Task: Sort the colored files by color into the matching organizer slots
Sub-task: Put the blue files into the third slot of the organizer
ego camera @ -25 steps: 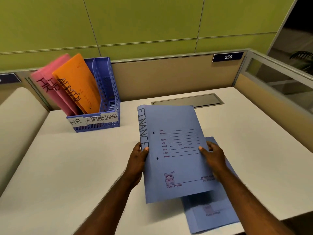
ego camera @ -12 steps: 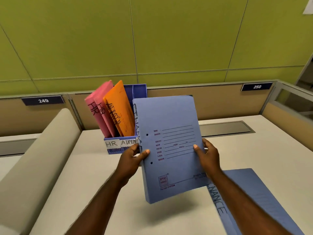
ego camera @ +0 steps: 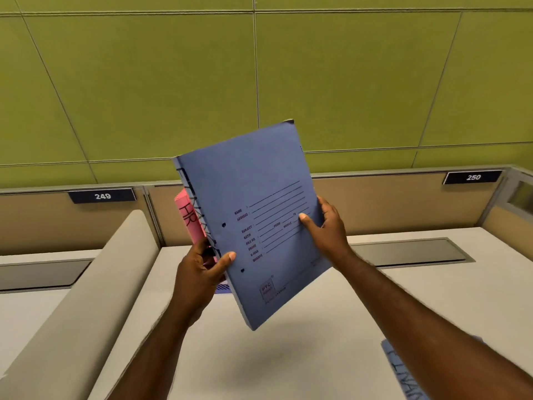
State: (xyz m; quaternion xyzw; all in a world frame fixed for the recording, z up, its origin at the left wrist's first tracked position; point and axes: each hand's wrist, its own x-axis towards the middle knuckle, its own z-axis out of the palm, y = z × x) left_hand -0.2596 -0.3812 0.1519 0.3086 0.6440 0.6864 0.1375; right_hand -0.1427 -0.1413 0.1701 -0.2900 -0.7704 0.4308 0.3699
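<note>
Blue file [ego camera: 253, 215] held upright and tilted, above the desk [ego camera: 302, 356], both hands gripping it: left hand [ego camera: 199, 272] clasps the spine edge low down with thumb on the cover, right hand [ego camera: 326, 226] clasps the opposite edge with thumb across the printed lines. Cover form reads NAME, ADDRESS, SUBJECT, FILE NO, PHONE, E-MAIL, WEBSITE; a boxed "PTC" logo near the bottom; black handwriting down the spine, partly hidden. Behind it a pink file [ego camera: 189, 220] marked "HR". Second blue file [ego camera: 403, 373] flat on the desk at lower right, hand-lettered, partly readable "FINAN". Partition plates read "249" [ego camera: 102, 196] and "250" [ego camera: 473, 177]. Since half a second ago the held file has risen and moved forward, now covering the orange file and nearly all of the organizer [ego camera: 222, 288]; the view has tilted up.
</note>
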